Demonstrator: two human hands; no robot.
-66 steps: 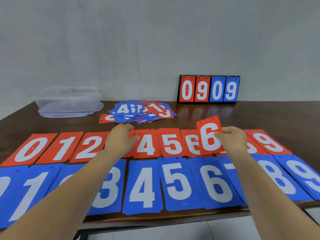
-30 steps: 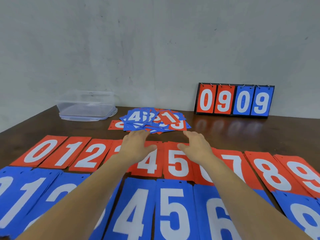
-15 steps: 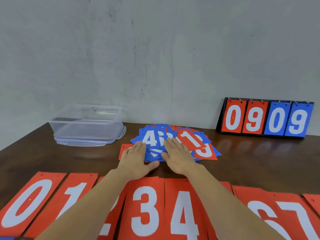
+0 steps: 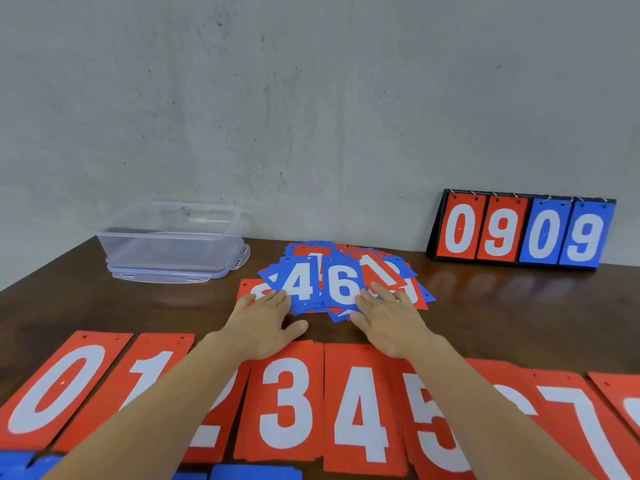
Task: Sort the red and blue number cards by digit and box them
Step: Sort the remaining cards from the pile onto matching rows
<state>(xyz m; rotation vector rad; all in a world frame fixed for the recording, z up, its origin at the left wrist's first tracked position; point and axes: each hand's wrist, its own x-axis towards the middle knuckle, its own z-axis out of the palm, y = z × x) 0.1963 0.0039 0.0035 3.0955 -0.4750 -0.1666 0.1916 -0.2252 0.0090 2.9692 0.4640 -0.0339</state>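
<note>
A loose pile of red and blue number cards (image 4: 341, 277) lies mid-table; a blue 4 (image 4: 299, 284), a blue 6 (image 4: 343, 285) and a red 1 (image 4: 382, 273) show on top. My left hand (image 4: 265, 327) lies flat, its fingertips on the pile's left edge by the blue 4. Flat too, my right hand (image 4: 389, 322) rests its fingertips on the pile's right side below the red 1. Both hands have fingers spread and hold nothing. A sorted row of red cards (image 4: 285, 400) from 0 to 7 lies near me, partly hidden by my forearms.
A clear plastic box (image 4: 171, 233) stands on its lid at the back left. A flip scoreboard (image 4: 521, 232) reading 0909 stands against the wall at the back right. Tops of blue cards (image 4: 254, 472) show at the bottom edge.
My right hand put down the red 6 card. Both hands reached forward onto the pile and spread its top cards, uncovering the blue 6. The view moved closer to the pile.
</note>
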